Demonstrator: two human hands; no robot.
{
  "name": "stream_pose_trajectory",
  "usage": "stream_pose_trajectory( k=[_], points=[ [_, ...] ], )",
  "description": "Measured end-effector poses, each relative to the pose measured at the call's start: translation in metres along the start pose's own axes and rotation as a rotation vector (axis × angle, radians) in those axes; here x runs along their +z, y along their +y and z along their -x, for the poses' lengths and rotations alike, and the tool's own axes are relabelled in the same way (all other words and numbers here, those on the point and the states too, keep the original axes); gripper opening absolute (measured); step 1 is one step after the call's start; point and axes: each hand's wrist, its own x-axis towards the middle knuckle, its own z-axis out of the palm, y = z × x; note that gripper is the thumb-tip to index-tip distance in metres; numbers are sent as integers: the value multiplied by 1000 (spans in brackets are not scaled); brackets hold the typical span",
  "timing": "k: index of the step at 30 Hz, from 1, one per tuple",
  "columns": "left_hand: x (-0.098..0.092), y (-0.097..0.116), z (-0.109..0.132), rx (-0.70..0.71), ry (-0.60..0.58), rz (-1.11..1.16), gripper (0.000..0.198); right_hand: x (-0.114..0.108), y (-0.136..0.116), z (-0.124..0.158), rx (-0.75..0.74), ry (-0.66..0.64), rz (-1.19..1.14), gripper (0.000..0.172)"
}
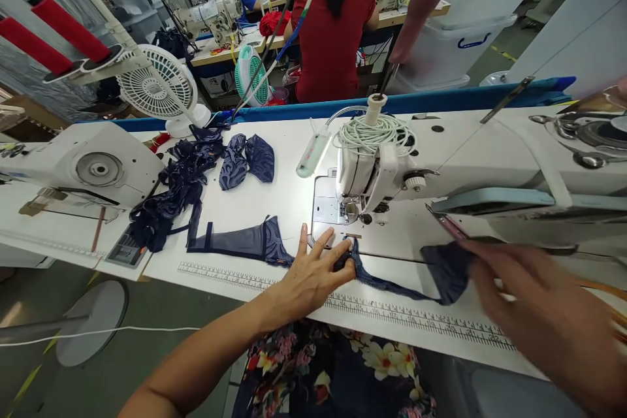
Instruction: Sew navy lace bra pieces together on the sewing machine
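Note:
A navy bra (235, 241), with a sheer band and lace-patterned parts, stretches along the front of the white sewing table. My left hand (318, 268) lies spread on its middle, fingers apart, just in front of the sewing machine's presser foot (350, 210). To the right, my right hand (524, 287) is closed and blurred by motion. A slim pinkish tool with a pointed dark tip (453, 227) sticks out from its fingers; whether it is tweezers or thread snips I cannot tell. A dark navy cup (448, 271) of the bra lies right beside those fingers.
A heap of navy pieces (181, 176) and two loose patterned cups (247, 160) lie left of the sewing head (372, 170). A printed ruler (392, 310) runs along the table edge. Behind stand a white fan (157, 81), a person in red (328, 32) and another person's arm (424, 6).

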Motion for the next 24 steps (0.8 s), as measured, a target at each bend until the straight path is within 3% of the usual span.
stream_pose_trajectory(
  k=[3,5,10,13,18,24],
  points=[
    [-1,-4,-2,18,-36,39,42,24,-30,-2,-235,-137,-63,44],
    [-1,-7,-3,22,-55,77,42,37,-33,2,-310,-207,-112,47],
    [2,-7,-6,10,-57,113,43,38,-18,2,-300,-140,-4,47],
    [3,-5,-6,13,-31,109,47,37,-32,-6,-321,-136,-65,45],
    [7,-4,2,-9,79,98,49,55,-62,-14,-362,-204,-205,32],
    [17,-4,10,-13,214,50,39,60,-62,-12,-364,-170,-178,30]
  ],
)
